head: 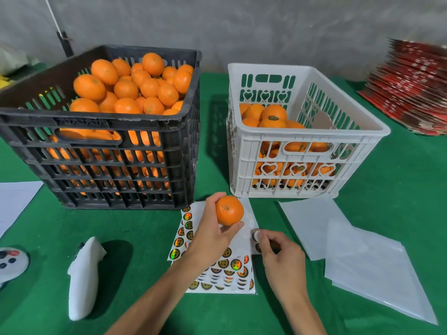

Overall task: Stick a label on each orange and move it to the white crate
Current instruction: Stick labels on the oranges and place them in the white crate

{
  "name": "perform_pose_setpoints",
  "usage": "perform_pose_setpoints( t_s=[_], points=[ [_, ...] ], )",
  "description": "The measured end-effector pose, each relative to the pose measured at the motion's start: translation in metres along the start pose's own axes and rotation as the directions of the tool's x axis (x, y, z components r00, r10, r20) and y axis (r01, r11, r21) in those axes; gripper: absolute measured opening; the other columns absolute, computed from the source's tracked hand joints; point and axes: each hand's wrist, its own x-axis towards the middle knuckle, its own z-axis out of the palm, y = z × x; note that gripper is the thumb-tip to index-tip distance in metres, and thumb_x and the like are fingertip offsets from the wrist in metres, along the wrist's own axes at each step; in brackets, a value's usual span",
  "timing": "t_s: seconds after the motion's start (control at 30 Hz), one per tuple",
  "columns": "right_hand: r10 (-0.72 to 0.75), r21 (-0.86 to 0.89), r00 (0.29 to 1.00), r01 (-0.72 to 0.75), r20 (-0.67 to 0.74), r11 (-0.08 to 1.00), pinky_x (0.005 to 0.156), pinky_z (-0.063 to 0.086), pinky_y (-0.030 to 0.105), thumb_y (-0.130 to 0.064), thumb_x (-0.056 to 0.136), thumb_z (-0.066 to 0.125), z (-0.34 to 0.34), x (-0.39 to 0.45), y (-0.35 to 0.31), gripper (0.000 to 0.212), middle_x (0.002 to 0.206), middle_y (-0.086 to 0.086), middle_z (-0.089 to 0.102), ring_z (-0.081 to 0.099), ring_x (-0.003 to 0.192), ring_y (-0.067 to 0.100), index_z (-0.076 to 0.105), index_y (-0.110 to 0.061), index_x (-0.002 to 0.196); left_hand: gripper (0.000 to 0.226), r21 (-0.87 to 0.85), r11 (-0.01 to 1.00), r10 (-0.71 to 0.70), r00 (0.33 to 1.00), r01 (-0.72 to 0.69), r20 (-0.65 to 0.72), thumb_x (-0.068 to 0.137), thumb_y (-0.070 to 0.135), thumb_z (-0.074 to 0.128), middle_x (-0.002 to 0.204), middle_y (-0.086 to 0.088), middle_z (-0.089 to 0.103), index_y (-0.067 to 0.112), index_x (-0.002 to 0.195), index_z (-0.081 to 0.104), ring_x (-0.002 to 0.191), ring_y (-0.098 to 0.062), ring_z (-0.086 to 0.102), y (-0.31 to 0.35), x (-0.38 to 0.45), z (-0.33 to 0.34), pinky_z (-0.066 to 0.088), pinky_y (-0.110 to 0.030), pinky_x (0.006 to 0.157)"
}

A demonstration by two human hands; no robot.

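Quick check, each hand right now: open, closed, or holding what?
Left hand: grips an orange above the sticker sheets.
Right hand: pinches a label at the sheet.

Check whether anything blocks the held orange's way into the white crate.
Nothing visible does. The left hand holds the orange just in front of the white crate, whose top is open. It only has to clear the near wall. The black crate stands off to the left, out of the way.
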Motion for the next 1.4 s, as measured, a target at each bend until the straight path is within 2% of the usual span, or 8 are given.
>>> perform_pose_setpoints(
  t_s=[0.17, 0.47, 0.6, 0.73, 0.9, 1.03, 1.2, 1.4],
  points=[
    [-0.193, -0.101, 0.958, 0.175, -0.214, 0.979, 0.087, 0.054, 0.025, -0.021, 0.100, 0.063, 0.004, 0.029, -0.036, 0.013, 0.107, -0.008, 0.072, 0.064, 0.098, 0.004, 0.076, -0.022, 0.100, 0.086, 0.030, 0.999, 0.036, 0.999, -0.036, 0.008, 0.079, 0.041, 0.087, 0.128, 0.029, 0.053, 0.053, 0.145, 0.033, 0.110, 0.000, 0.068, 0.007, -0.004, 0.002, 0.056, -0.039, 0.102],
    [-0.531, -0.372, 0.844, 0.520, 0.081, 0.769, 0.117, 0.039, 0.027, -0.046, 0.105, 0.036, 0.008, 0.020, -0.084, 0.051, 0.153, -0.010, 0.048, 0.044, 0.139, 0.005, 0.051, -0.024, 0.148, 0.058, 0.262, 0.914, 0.313, 0.949, -0.310, 0.031, 0.100, 0.034, 0.060, 0.141, 0.032, 0.044, 0.057, 0.146, 0.031, 0.131, -0.001, 0.052, 0.059, 0.005, -0.014, 0.048, -0.025, 0.106],
    [-0.526, -0.431, 0.845, 0.440, -0.099, 0.788, 0.089, 0.056, 0.032, -0.045, 0.083, 0.080, -0.013, 0.044, -0.114, 0.075, 0.140, 0.002, 0.062, 0.067, 0.117, 0.019, 0.052, -0.016, 0.146, 0.058, 0.487, 0.701, 0.580, 0.814, -0.521, 0.037, 0.094, 0.043, 0.060, 0.147, 0.029, 0.042, 0.035, 0.148, 0.043, 0.134, 0.003, 0.044, 0.126, 0.023, -0.014, 0.038, -0.016, 0.111],
    [-0.577, -0.442, 0.776, 0.437, -0.255, 0.783, 0.061, 0.055, 0.031, -0.049, 0.086, 0.075, -0.049, 0.092, -0.144, 0.064, 0.106, 0.005, 0.074, 0.072, 0.082, 0.024, 0.055, -0.014, 0.135, 0.066, 0.547, 0.628, 0.632, 0.773, -0.554, 0.057, 0.094, 0.009, 0.069, 0.155, 0.005, 0.044, 0.018, 0.154, 0.042, 0.141, -0.009, 0.041, 0.188, 0.052, -0.005, 0.035, -0.031, 0.119],
    [-0.581, -0.564, 0.786, 0.389, -0.208, 0.728, 0.119, 0.036, 0.048, -0.049, 0.102, 0.050, -0.076, 0.140, -0.157, 0.058, 0.149, 0.015, 0.053, 0.045, 0.141, 0.032, 0.052, -0.009, 0.145, 0.061, 0.669, 0.536, 0.643, 0.763, -0.515, 0.072, 0.099, 0.041, 0.065, 0.155, 0.014, 0.039, 0.027, 0.152, 0.039, 0.141, -0.003, 0.036, 0.226, 0.068, -0.034, 0.034, -0.024, 0.118],
    [-0.643, -0.581, 0.758, 0.478, -0.105, 0.658, 0.126, 0.020, 0.045, -0.053, 0.103, 0.047, -0.064, 0.152, -0.179, 0.053, 0.158, 0.010, 0.043, 0.029, 0.152, 0.028, 0.061, -0.019, 0.140, 0.049, 0.781, 0.496, 0.651, 0.758, -0.380, -0.045, 0.100, 0.039, 0.064, 0.145, 0.008, 0.053, 0.023, 0.143, 0.051, 0.134, -0.009, 0.046, 0.233, 0.070, -0.088, 0.039, -0.025, 0.111],
    [-0.711, -0.320, 0.702, 0.683, 0.041, 0.657, 0.125, 0.021, 0.033, -0.061, 0.099, 0.048, -0.007, 0.140, -0.218, 0.055, 0.157, -0.005, 0.045, 0.029, 0.151, 0.013, 0.059, -0.028, 0.142, 0.039, 0.854, 0.520, 0.409, 0.878, -0.001, -0.249, 0.098, 0.041, 0.065, 0.131, -0.006, 0.065, 0.019, 0.130, 0.062, 0.125, -0.031, 0.056, 0.228, 0.088, -0.181, 0.050, -0.045, 0.095],
    [-0.692, -0.021, 0.670, 0.722, 0.268, 0.691, 0.122, 0.024, 0.028, -0.062, 0.096, 0.053, 0.054, 0.133, -0.261, 0.056, 0.155, -0.012, 0.045, 0.030, 0.148, 0.005, 0.055, -0.033, 0.145, 0.058, 0.875, 0.192, -0.308, 0.873, 0.446, -0.378, 0.093, 0.045, 0.065, 0.144, -0.018, 0.053, 0.012, 0.141, 0.056, 0.137, -0.038, 0.049, 0.222, 0.104, -0.289, 0.045, -0.046, 0.110]
  ],
)
